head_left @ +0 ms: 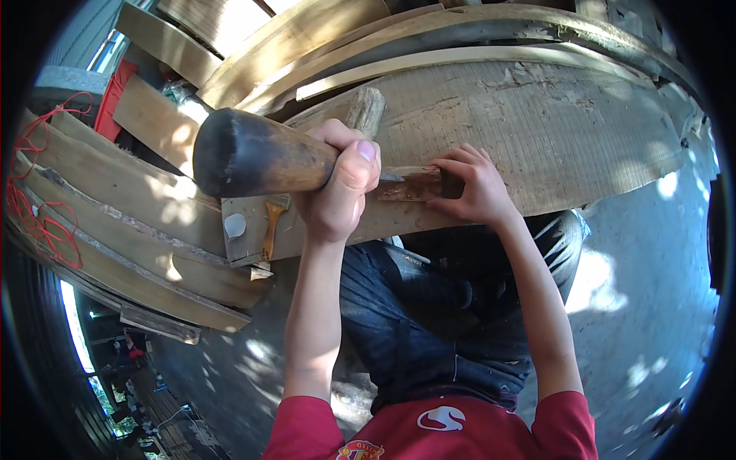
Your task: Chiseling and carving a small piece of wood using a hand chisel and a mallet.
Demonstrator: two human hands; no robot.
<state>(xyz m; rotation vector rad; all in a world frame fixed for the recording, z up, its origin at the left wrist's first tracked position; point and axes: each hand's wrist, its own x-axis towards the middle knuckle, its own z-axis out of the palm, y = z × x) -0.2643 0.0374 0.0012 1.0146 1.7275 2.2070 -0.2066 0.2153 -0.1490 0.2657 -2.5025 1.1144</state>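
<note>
My left hand (pixel 341 184) is a closed fist round a thick wooden-handled tool (pixel 261 157), its broad dark end rising toward the upper left. Beside the fist, a grey metal-looking sliver (pixel 392 177) lies over a short reddish-brown wood piece (pixel 418 185); whether it belongs to the tool I cannot tell. My right hand (pixel 479 186) grips that piece's right end between thumb and fingers. Both hands are above a wide wooden board (pixel 529 130). Behind the fist a rounded, pale wooden stub (pixel 366 113) shows, its lower part hidden.
On the board's left end lie a brush with a yellowish handle (pixel 272 228) and a small white piece (pixel 234 225). Curved planks (pixel 138 222) are stacked at left with red string (pixel 54 230). More long timbers (pixel 460 57) line the far side. Concrete floor (pixel 629 261) extends right.
</note>
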